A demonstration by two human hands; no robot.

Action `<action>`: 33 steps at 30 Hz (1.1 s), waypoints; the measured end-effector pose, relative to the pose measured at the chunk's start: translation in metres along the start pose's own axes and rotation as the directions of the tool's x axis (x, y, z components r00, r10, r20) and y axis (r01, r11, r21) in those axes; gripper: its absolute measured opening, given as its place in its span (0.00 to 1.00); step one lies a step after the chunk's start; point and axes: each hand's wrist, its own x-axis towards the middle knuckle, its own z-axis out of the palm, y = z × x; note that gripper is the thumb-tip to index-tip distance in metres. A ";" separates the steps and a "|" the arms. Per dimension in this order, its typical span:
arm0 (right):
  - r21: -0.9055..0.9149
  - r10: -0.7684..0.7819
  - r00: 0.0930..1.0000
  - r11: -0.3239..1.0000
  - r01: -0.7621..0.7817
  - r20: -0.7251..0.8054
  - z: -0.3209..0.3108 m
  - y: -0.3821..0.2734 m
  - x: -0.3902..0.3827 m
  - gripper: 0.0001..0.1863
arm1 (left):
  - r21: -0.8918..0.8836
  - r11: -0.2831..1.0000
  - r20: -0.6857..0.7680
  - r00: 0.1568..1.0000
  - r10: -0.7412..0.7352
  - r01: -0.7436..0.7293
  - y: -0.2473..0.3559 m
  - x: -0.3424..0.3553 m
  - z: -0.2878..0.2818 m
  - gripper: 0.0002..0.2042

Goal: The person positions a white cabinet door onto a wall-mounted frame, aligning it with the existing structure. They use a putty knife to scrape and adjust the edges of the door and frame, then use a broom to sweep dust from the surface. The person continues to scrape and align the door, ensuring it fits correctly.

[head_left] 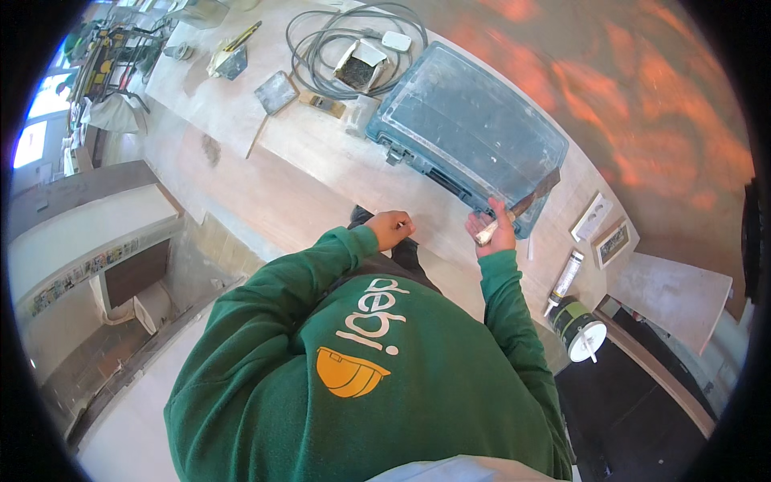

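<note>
My right hand (498,233) grips the light handle (487,231) of a scraper-like tool, whose dark flat blade (540,189) lies over the near right corner of a closed, dusty blue-grey plastic case (466,112). My left hand (392,226) is left of it, near the case's front, with fingers curled closed in front of my body; whether it holds anything small I cannot make out. The case rests on a pale, dusty wooden worktop (305,165), its latches facing me.
A coiled cable (309,52), open box (357,71), square plate (275,92) and small tools (229,56) lie at back left. At right are small panels (612,245), a sealant tube (562,281), a green-black tub (578,329) and a loose board (675,297).
</note>
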 end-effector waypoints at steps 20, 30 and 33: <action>-0.637 -0.004 0.877 0.686 0.352 0.480 0.013 -0.037 -0.161 0.23 | -0.635 0.553 -0.381 0.841 0.384 -0.540 0.216 -0.035 -0.059 0.14; -0.294 0.068 0.562 0.900 0.322 0.825 0.081 -0.074 -0.175 0.38 | -0.583 0.532 -0.418 0.788 0.453 -0.615 0.245 -0.070 -0.059 0.11; -0.336 0.009 0.584 0.824 0.456 0.812 0.077 -0.076 -0.181 0.33 | -0.701 0.385 -0.352 0.761 0.545 -0.600 0.246 -0.071 -0.060 0.17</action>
